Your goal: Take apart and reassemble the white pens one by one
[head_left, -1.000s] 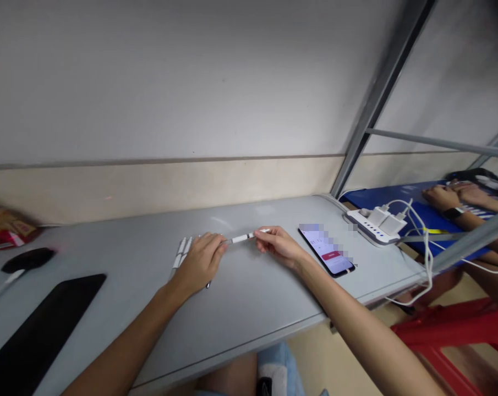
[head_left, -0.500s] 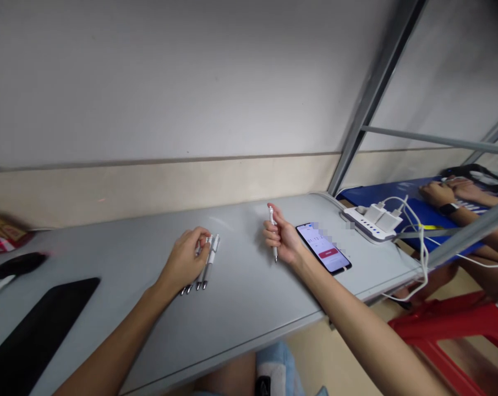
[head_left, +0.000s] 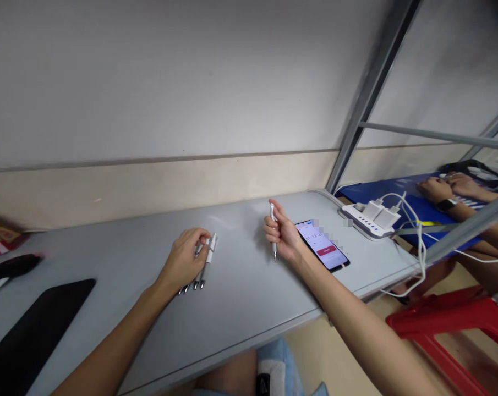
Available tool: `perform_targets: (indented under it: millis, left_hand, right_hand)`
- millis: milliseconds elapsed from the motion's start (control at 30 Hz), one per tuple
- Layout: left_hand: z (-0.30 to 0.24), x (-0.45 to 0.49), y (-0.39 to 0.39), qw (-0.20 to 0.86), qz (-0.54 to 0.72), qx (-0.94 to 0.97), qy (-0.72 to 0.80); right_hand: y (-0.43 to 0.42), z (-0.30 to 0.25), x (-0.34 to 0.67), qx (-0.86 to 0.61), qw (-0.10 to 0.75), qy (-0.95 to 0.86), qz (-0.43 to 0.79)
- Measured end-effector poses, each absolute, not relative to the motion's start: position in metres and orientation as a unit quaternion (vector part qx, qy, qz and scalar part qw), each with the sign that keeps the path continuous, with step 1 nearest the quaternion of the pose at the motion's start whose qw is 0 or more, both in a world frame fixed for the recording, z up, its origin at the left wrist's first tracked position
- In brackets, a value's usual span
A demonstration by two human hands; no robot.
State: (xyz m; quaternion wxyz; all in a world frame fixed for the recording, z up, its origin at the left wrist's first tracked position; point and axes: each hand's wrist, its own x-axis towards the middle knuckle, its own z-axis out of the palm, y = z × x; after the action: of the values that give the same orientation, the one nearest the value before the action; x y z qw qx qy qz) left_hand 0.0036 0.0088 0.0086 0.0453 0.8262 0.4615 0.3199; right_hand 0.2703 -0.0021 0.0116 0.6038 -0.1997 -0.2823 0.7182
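My left hand (head_left: 185,260) rests on the grey table (head_left: 240,291) with its fingers curled over a small bundle of white pens (head_left: 203,268), tips pointing toward me. My right hand (head_left: 282,235) is closed in a fist round one white pen (head_left: 272,230), held upright with its tip down just above the table and my thumb on its top end. A phone (head_left: 322,245) with a lit screen lies just right of that hand.
A white power strip (head_left: 366,222) with chargers and trailing cables sits at the table's right end. A black flat pad (head_left: 29,330) and a dark object (head_left: 10,267) lie at the left. Another person's hands (head_left: 447,190) rest on a blue surface at far right, above a red stool (head_left: 450,330).
A second ago both hands held one pen level between them. My right hand has since taken it away and turned it upright, while my left hand dropped onto the bundle of pens.
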Motion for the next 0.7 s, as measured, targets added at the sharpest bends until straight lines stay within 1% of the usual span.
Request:
perform_targets:
  millis: [300,700]
  left_hand:
    - [0.009,0.005,0.005,0.076,0.311,0.819,0.476]
    - [0.022,0.011,-0.002,0.123,0.333,0.796,0.49]
  right_hand:
    - [-0.004,0.013,0.27,-0.214,0.597,-0.298,0.714]
    - [-0.005,0.014,0.271,-0.22,0.592,-0.303,0.714]
